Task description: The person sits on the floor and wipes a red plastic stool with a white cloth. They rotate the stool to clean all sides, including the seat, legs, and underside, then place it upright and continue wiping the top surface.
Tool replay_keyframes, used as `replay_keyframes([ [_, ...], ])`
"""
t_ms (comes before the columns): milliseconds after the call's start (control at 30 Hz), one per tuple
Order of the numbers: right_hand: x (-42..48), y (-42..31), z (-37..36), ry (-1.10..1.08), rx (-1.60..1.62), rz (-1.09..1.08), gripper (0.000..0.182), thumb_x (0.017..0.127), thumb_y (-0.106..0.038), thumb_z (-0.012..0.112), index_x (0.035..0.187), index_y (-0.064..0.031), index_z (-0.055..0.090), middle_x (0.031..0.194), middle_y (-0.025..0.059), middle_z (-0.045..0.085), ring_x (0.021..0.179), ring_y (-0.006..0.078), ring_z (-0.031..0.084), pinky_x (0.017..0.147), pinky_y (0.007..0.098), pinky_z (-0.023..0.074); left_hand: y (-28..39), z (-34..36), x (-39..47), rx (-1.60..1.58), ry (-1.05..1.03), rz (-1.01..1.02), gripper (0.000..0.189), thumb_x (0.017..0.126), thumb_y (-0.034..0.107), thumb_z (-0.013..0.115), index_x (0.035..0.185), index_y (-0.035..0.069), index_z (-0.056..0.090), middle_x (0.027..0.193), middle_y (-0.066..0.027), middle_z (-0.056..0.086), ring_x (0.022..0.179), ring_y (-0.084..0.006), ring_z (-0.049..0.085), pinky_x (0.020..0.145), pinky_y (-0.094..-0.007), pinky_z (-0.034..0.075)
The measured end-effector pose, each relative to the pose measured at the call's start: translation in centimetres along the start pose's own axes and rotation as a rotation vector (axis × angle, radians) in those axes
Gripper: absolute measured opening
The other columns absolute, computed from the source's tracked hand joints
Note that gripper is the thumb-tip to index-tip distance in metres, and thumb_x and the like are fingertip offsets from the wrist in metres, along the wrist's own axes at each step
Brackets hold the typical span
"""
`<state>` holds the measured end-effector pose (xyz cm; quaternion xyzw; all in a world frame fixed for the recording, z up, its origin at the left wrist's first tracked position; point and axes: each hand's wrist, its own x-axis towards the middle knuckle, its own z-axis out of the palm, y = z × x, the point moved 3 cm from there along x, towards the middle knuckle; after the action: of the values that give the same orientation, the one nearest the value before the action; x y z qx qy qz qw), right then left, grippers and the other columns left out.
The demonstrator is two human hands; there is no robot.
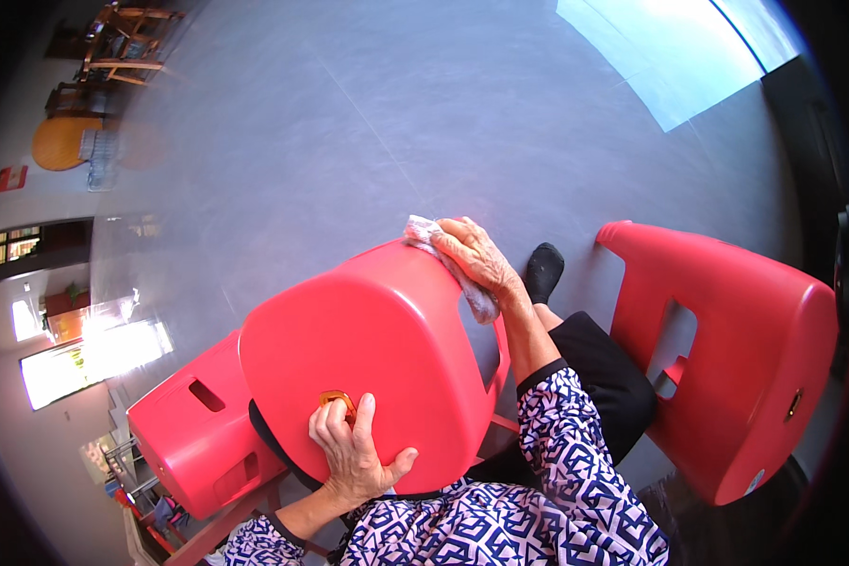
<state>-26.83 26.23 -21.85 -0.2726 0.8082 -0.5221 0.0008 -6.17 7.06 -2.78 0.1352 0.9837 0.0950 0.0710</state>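
A red plastic stool (354, 339) is in front of my body, its rounded seat facing the camera. My left hand (357, 446) lies on that seat, with fingers hooked into the orange-edged hole (338, 400) near its middle; the fingertips are partly hidden. In my right hand (475, 258) is a damp-looking, greyish-white cloth (482, 303), pressed against the stool's side by the upper edge of a leg opening. The cloth's far end sticks out beyond my fingers.
Another red plastic stool (736, 332) stands at the right, and one more (198, 424) lies at the left. A black-socked foot (544, 272) rests on the grey floor (368, 163). Wooden chairs (124, 42) and a round wooden stool (64, 143) are far off at upper left.
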Motion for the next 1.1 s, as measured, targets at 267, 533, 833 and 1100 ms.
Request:
replay_keyframes([
  [267, 2.0, -9.8, -3.7, 0.036, 0.324, 0.193, 0.029, 0.097, -0.029, 0.046, 0.105, -0.0035, 0.06, 0.105, 0.0079, 0.062, 0.087, 0.0301, 0.052, 0.08, 0.0426, 0.045, 0.0, 0.1, 0.0, 0.007, 0.034, -0.004, 0.086, 0.084, 0.065, 0.054, 0.141, 0.004, 0.034, 0.121, -0.0223, 0.036, 0.112, -0.0387, 0.033, 0.098, -0.0575, 0.025],
  [533, -1.1, -1.0, 0.4, 0.066, 0.142, 0.626, 0.04, 0.1, -0.042, 0.037, 0.101, -0.0098, 0.061, 0.099, 0.0142, 0.066, 0.094, 0.0405, 0.055, 0.085, 0.0506, 0.0441, -0.2, 0.1, -0.7, 0.016, -0.002, -0.018, 0.091, 0.083, 0.067, 0.053, 0.141, 0.0, 0.032, 0.124, -0.0239, 0.034, 0.118, -0.0408, 0.031, 0.102, -0.0581, 0.022],
  [833, -5.9, 2.9, 3.2, 0.073, -0.237, 0.666, 0.033, 0.101, -0.031, 0.036, 0.104, -0.0069, 0.059, 0.096, 0.0174, 0.064, 0.086, 0.042, 0.058, 0.077, 0.0509, 0.047, -0.2, -0.1, -0.1, 0.019, 0.024, -0.008, 0.087, 0.084, 0.065, 0.052, 0.141, 0.001, 0.033, 0.123, -0.023, 0.035, 0.117, -0.0399, 0.032, 0.101, -0.0573, 0.022],
  [1100, -11.9, 2.4, 3.8, -0.061, -0.534, 0.517, 0.017, 0.091, -0.014, 0.046, 0.092, -0.0001, 0.054, 0.084, 0.0171, 0.059, 0.073, 0.0354, 0.063, 0.065, 0.0461, 0.0526, -0.6, 0.3, -0.3, 0.026, 0.011, -0.008, 0.09, 0.084, 0.063, 0.053, 0.144, -0.001, 0.03, 0.129, -0.0227, 0.034, 0.122, -0.0393, 0.03, 0.105, -0.0558, 0.019],
])
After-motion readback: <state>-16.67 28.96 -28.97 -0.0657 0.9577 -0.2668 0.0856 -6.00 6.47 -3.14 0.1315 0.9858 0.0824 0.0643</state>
